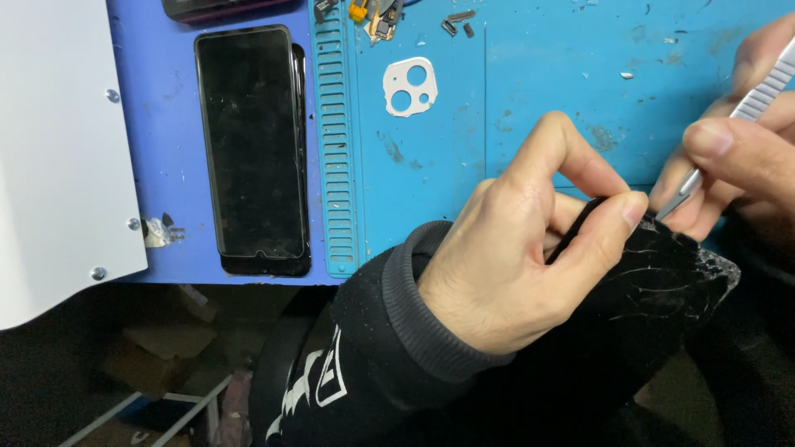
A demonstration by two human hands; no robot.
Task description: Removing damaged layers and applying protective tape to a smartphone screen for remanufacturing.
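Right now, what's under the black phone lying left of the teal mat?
Under the black phone sits a second dark slab; only its right and bottom edges show. Both rest on the blue mat. The rest of the lower one is covered.

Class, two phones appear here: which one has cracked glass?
The phone gripped in the left hand, bottom right: white cracks cross its black glass. The other phone, lying flat on the mat, looks smooth.

At the lower middle of the frame, the left hand (517, 257) comes out of a black sweatshirt sleeve (364, 372) with a ribbed grey-black knit cuff (426, 310) and a white printed graphic near the forearm. The right hand (737, 157), at the right edge, is bare, its sleeve unseen.
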